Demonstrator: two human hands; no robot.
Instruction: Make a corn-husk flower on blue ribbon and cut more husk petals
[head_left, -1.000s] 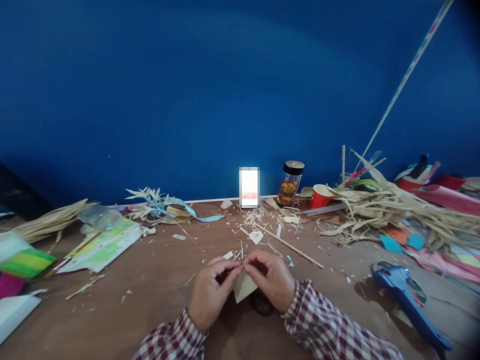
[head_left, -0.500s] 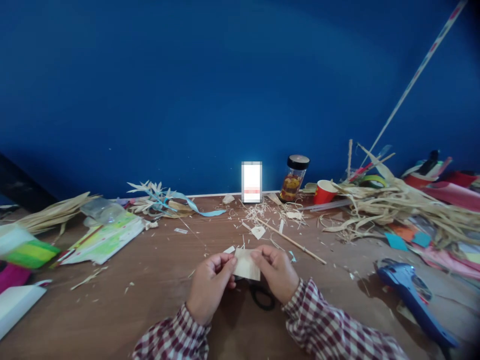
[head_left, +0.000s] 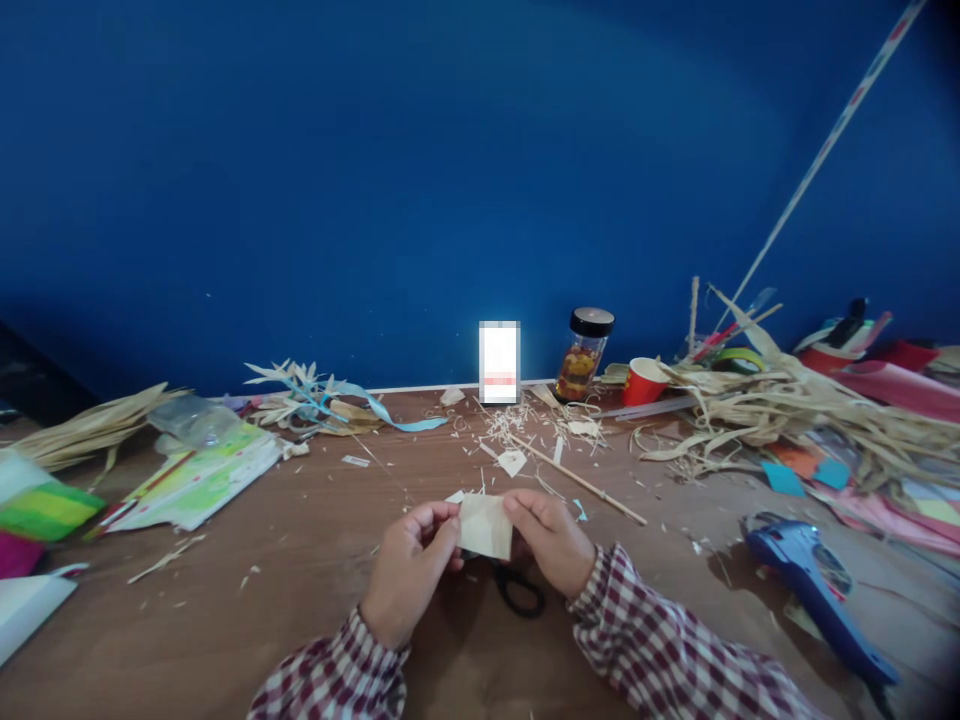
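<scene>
Between my two hands is a small, pale cream, roughly square piece (head_left: pixel 486 527), thin like paper or dried husk; I cannot tell which. My left hand (head_left: pixel 411 570) pinches its left edge between thumb and fingers. At its upper right corner, my right hand (head_left: pixel 553 540) grips it the same way. Black-handled scissors (head_left: pixel 520 592) lie on the table just beneath the piece, their blades hidden behind it and my left fingers. A thin stick (head_left: pixel 581 477) rests beyond my right hand among pale scraps.
A blue glue gun (head_left: pixel 821 595) lies on the right. Bundles of dried husk strips (head_left: pixel 810 405) fill the back right, near a red paper cup (head_left: pixel 645 381) and a lidded jar (head_left: pixel 585 355). Painted paper (head_left: pixel 214 480) and a clear plastic bottle (head_left: pixel 196 420) are on the left.
My left hand has shifted slightly left, and a little more of the cream piece's face shows. Both hands keep their hold; the whole view has moved slightly.
</scene>
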